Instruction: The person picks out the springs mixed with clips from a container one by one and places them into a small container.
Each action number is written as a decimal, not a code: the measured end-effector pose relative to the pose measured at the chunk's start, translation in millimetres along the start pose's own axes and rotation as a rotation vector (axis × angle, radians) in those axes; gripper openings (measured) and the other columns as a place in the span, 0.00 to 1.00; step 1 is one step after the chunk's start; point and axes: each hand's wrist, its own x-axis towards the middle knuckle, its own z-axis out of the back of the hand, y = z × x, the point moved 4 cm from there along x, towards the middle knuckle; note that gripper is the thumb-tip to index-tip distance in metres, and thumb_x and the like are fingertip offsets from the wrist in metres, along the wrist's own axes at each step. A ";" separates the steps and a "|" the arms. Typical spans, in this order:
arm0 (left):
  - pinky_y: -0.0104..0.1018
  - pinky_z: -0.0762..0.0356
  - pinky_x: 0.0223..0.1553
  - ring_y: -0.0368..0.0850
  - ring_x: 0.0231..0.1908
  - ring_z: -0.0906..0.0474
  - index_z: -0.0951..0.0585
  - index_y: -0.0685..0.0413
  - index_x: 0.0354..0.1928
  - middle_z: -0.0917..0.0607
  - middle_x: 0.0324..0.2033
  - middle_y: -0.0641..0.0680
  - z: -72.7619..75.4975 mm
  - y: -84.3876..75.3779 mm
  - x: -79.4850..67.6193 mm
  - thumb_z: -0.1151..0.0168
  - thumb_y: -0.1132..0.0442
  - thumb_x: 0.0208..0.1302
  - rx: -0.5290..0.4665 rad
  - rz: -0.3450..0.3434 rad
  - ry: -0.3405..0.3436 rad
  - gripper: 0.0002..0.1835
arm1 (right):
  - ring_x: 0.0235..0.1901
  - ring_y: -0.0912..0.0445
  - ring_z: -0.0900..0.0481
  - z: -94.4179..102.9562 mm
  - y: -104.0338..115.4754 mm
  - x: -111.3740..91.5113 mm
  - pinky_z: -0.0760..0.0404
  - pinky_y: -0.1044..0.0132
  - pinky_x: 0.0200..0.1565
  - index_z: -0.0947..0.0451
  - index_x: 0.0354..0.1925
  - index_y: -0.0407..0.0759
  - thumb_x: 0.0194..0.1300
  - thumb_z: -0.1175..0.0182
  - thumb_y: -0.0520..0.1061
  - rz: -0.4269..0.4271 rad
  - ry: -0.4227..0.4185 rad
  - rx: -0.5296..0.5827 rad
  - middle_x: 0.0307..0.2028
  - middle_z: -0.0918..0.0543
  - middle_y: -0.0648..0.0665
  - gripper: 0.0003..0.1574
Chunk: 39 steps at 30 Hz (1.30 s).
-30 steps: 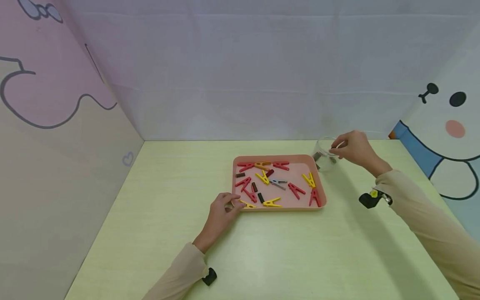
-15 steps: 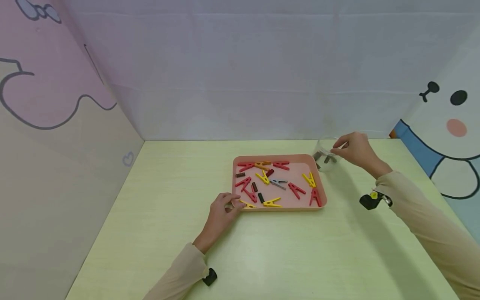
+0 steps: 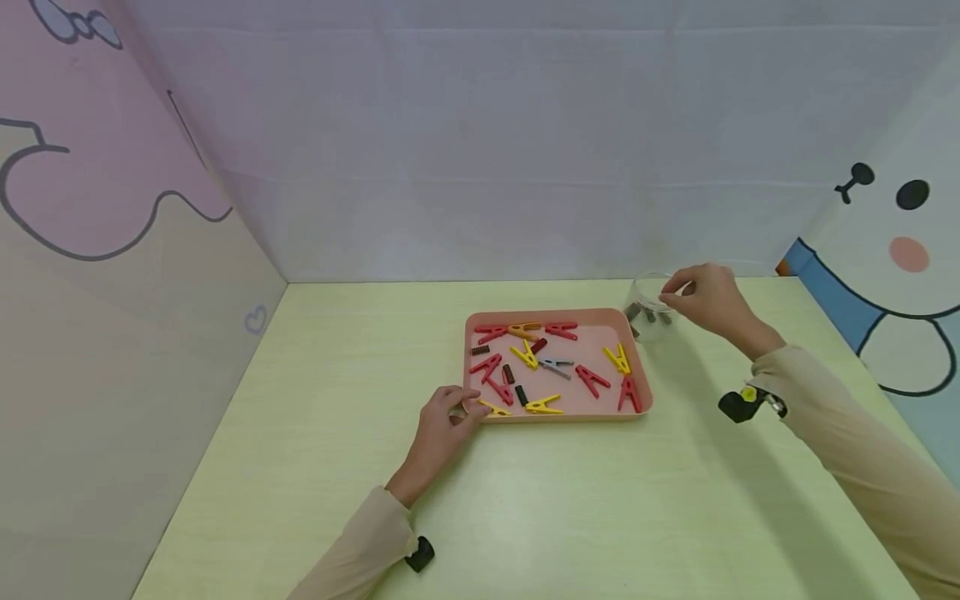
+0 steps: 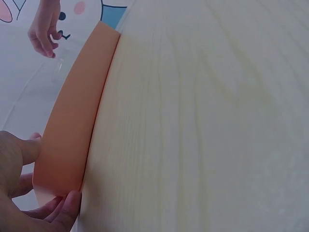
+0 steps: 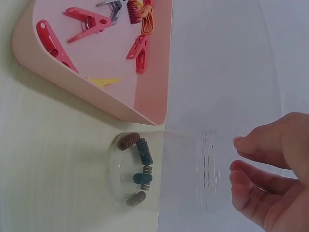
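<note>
At the near left corner of a pink tray [image 3: 570, 418], my left hand [image 3: 438, 433] grips the wall with thumb and fingers, seen close in the left wrist view. Plastic clips, such as a red clip [image 3: 592, 381] and a yellow clip [image 3: 543, 405], lie spread in the tray among small coil springs [image 3: 521, 396]. My right hand [image 3: 708, 302] hovers at the mouth of a clear jar [image 5: 186, 145], thumb and fingertips apart with nothing between them. Several springs [image 5: 145, 151], dark, brown and blue-green, lie at the bottom of the jar.
The jar stands just beyond the tray's far right corner, near the table's [image 3: 360, 375] back edge. Behind it rises a pale wall [image 3: 480, 167]. Cartoon-printed side panels [image 3: 911, 333] flank the table.
A dark spring at my right fingertips one second ago has been let go into the jar. The fingers have parted slightly; the left hand and tray stay put.
</note>
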 end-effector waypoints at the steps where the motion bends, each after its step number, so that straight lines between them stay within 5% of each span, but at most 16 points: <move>1: 0.35 0.21 0.40 0.46 0.43 0.26 0.18 0.57 0.48 0.24 0.46 0.55 0.0 0.1 0.0 0.34 0.53 0.60 0.000 -0.001 0.000 0.19 | 0.20 0.56 0.27 0.1 1.7 -0.4 0.28 0.60 0.22 0.17 0.33 0.32 0.62 0.38 0.40 0.003 -0.003 0.002 0.32 0.18 0.33 0.10; 11: 0.35 0.21 0.40 0.46 0.43 0.26 0.18 0.57 0.48 0.24 0.46 0.56 -0.1 1.5 0.4 0.34 0.52 0.60 -0.011 -0.008 -0.002 0.19 | 0.28 0.47 0.24 -2.5 18.3 -2.1 0.27 0.61 0.22 0.17 0.32 0.33 0.59 0.37 0.37 -0.012 -0.014 0.003 0.36 0.18 0.33 0.06; 39: 0.35 0.21 0.41 0.46 0.43 0.26 0.18 0.57 0.48 0.24 0.46 0.55 0.6 1.1 0.0 0.35 0.53 0.60 -0.013 -0.023 0.004 0.18 | 0.29 0.49 0.22 -12.2 55.4 -10.0 0.27 0.63 0.23 0.17 0.32 0.35 0.59 0.36 0.35 0.133 0.013 0.033 0.33 0.17 0.39 0.03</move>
